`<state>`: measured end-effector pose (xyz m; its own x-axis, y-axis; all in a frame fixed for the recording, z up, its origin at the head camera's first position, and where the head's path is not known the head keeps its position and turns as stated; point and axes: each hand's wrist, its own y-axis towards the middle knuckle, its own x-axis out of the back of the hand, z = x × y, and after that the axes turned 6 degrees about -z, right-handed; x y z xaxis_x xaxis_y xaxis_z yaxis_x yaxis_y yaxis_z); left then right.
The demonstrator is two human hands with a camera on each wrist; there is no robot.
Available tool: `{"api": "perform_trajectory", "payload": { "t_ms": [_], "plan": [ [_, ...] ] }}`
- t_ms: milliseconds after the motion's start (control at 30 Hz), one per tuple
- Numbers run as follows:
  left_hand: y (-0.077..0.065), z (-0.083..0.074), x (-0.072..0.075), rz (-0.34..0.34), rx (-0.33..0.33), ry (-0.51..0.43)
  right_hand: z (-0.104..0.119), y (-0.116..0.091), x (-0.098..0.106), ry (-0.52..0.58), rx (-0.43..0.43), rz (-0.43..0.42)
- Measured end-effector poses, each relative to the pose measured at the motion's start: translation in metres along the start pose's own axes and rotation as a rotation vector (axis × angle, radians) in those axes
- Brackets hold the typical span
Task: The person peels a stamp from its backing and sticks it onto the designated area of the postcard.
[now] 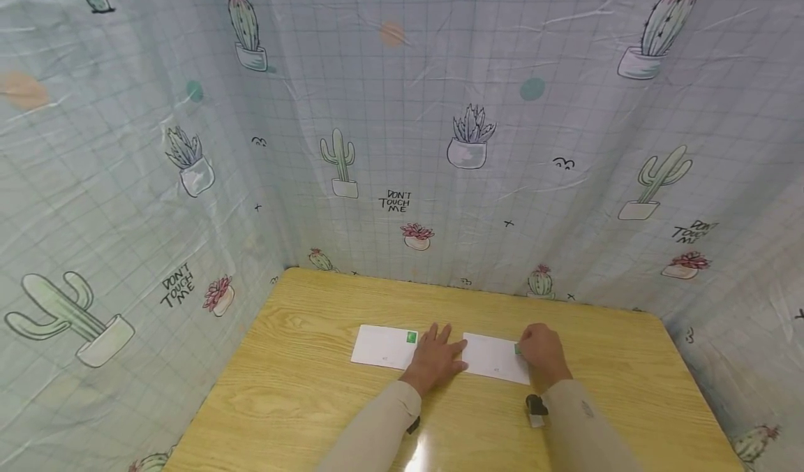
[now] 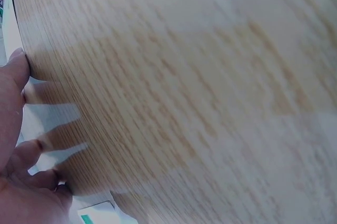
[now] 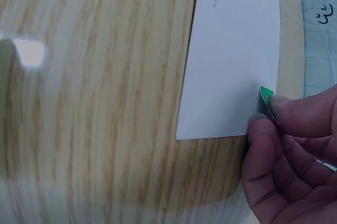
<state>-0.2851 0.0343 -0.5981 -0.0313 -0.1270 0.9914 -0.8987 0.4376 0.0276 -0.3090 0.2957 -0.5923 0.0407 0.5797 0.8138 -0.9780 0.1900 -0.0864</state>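
Two white envelopes lie flat on the table. The left envelope [image 1: 382,347] has a green stamp [image 1: 411,337] in its far right corner. My left hand [image 1: 435,358] is between the two, fingers spread; its thumb and a fingertip touch the left edge of the right envelope [image 1: 493,357]. At that envelope's far right corner, my right hand [image 1: 544,350] pinches a small green stamp [image 3: 267,95] between thumb and forefinger. The stamp stands tilted up off the paper in the right wrist view, partly hidden by the fingertips. My left palm is outside the left wrist view.
The wooden table [image 1: 301,388] bears both envelopes, with a cactus-print curtain [image 1: 389,109] rising behind its back edge and along the sides. A black strap with a small pale block [image 1: 537,410] shows at the right wrist. Light glares on the near tabletop.
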Motion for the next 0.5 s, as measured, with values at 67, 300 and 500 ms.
{"api": "perform_trajectory", "payload": {
  "t_ms": [67,300,500],
  "plan": [
    [0.0007,0.0005,-0.0003,0.001,0.0,0.003,0.0024,-0.0001,0.0013,-0.007,-0.003,0.002],
    [0.002,0.0007,-0.0033,0.012,0.008,0.004,0.005,0.0039,0.0027,-0.039,-0.071,0.011],
    [0.0028,0.0005,-0.0021,0.029,0.019,0.012,-0.0015,0.005,-0.0005,-0.037,-0.084,-0.01]
  ]
}}
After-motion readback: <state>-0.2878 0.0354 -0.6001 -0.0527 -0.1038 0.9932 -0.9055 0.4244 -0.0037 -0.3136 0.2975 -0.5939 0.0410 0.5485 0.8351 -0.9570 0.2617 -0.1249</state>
